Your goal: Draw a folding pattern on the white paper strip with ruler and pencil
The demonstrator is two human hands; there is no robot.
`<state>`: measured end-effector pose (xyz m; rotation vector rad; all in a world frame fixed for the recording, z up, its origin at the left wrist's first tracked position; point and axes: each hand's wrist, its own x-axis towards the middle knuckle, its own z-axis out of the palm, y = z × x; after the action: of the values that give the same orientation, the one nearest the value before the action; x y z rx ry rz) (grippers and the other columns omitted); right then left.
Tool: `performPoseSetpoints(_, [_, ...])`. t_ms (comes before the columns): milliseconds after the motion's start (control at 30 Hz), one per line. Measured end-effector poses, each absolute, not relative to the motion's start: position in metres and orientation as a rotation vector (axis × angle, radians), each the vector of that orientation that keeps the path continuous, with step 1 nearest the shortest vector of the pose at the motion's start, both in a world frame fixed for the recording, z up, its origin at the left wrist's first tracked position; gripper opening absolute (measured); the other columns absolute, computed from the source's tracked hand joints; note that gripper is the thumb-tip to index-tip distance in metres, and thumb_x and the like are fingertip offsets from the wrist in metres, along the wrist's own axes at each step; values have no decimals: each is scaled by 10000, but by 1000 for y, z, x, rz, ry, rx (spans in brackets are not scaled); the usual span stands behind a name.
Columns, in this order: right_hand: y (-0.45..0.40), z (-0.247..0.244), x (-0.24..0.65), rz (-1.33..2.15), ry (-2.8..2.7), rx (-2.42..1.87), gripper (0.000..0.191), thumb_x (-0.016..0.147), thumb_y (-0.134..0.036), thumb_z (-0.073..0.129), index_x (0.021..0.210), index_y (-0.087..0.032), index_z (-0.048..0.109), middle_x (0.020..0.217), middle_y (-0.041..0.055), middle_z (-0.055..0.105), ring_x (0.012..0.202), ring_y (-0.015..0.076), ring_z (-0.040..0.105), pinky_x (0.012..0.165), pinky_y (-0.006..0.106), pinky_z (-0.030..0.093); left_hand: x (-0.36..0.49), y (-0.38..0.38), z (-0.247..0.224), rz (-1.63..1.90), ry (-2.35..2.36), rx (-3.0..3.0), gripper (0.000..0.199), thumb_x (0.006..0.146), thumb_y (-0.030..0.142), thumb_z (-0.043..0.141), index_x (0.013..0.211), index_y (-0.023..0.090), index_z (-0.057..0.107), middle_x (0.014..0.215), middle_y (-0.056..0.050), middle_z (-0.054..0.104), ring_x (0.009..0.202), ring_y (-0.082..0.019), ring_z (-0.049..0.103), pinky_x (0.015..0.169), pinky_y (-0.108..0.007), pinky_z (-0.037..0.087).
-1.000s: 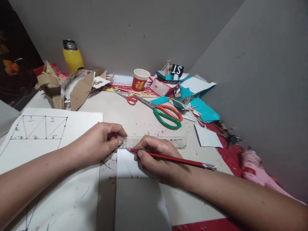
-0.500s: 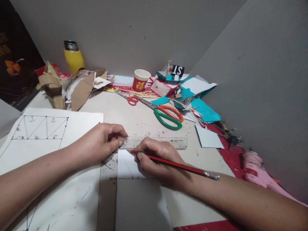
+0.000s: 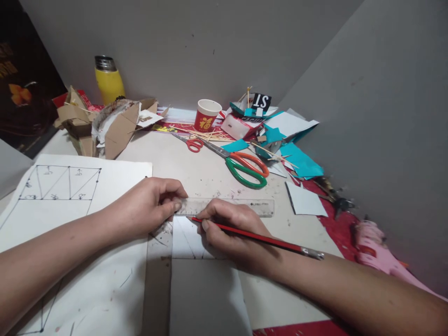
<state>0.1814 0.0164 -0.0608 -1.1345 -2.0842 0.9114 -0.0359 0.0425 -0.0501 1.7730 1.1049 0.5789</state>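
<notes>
My left hand [image 3: 150, 205] pinches the left end of a clear plastic ruler [image 3: 262, 208] between thumb and fingers. The ruler lies across the top edge of a white card [image 3: 206, 294], which has pencilled slanting lines and a cross line near its upper end. In my right hand [image 3: 234, 226] is a red and black pencil [image 3: 269, 240], its tip down at the ruler's lower edge, close to the card's top. Part of the card's marked strip is hidden behind this hand. Under my left forearm lies a large sheet [image 3: 115, 266] with a drawn row of triangles.
Orange-and-green-handled scissors [image 3: 247, 170] and small red scissors [image 3: 194, 144] lie beyond the ruler. Behind them stand a red paper cup [image 3: 207, 116] and a yellow bottle [image 3: 110, 84]. Cardboard pieces [image 3: 121, 133], teal scraps [image 3: 301, 161] and a pink glue gun [image 3: 373, 242] lie around.
The whole view has shifted slightly. Both hands keep their grips, and the pencil tip stays at nearly the same spot by the ruler's edge.
</notes>
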Motion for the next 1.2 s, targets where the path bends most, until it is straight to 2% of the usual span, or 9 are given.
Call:
performPoseSetpoints(533, [17, -57, 180, 1016, -2036, -1189, 130, 787, -165, 506, 737, -203, 620, 601, -34, 623, 512, 94, 534, 520, 212, 432, -35, 42, -49, 553, 1116, 1770, 103, 848, 198, 558, 850, 183, 659, 574, 66, 493, 523, -102, 428, 483, -220, 324])
performPoseSetpoints(733, [15, -55, 182, 1067, -2026, -1234, 143, 757, -169, 507, 770, -189, 648, 629, -11, 649, 532, 108, 560, 509, 217, 443, -35, 43, -49, 548, 1122, 1769, 119, 852, 214, 552, 872, 179, 664, 570, 64, 491, 521, -108, 434, 479, -224, 329])
performPoseSetpoints(900, [14, -57, 181, 1181, -1939, -1210, 117, 796, -191, 518, 752, -200, 625, 557, -41, 583, 472, 90, 499, 473, 214, 394, -35, 43, -50, 547, 1119, 1781, 119, 851, 222, 554, 864, 178, 664, 568, 59, 501, 514, -107, 439, 477, -224, 329])
performPoseSetpoints(1200, [17, -57, 181, 1162, -1948, -1172, 127, 790, -170, 513, 752, -201, 631, 589, -36, 590, 514, 95, 516, 508, 225, 419, -36, 43, -50, 546, 1124, 1800, 115, 850, 244, 563, 846, 184, 662, 554, 54, 503, 500, -111, 440, 478, -232, 321])
